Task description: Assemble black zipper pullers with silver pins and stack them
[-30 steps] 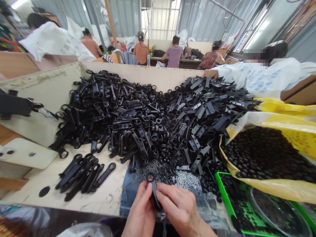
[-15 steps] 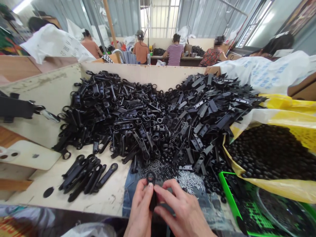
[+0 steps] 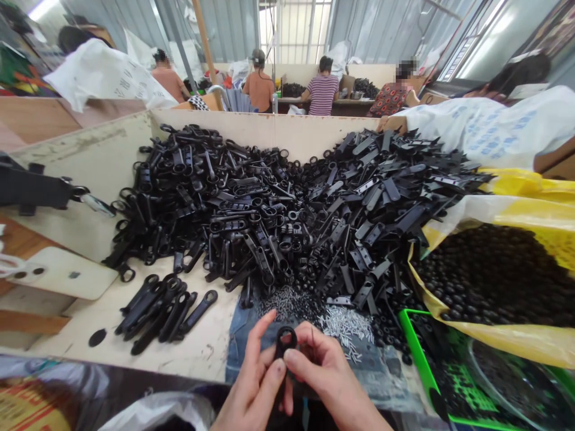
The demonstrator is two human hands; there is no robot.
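Between my two hands, at the front edge of the worktable, is a black plastic handle with a ring end (image 3: 286,336). My left hand (image 3: 256,383) grips its shaft from the left, thumb on top and index finger raised. From the right, my right hand (image 3: 326,365) pinches the part just below the ring with the thumb. The lower end of the part is mostly covered by my fingers. A blue cloth (image 3: 242,332) lies beneath, bearing small dark metal bits (image 3: 283,303) and a heap of silver pins (image 3: 348,326). Several similar black handles (image 3: 162,308) lie to the left.
Large heaps of black ring-ended parts (image 3: 193,185) and flat black pieces (image 3: 381,191) fill the back. On the right are a yellow sack of black beads (image 3: 489,281) and a green tray (image 3: 420,353). A phone (image 3: 72,272) lies left. Several people sit beyond the partition.
My right fingers have closed onto the part near its ring, and my left index finger has lifted away. The ring now faces up more openly. The view has shifted slightly.
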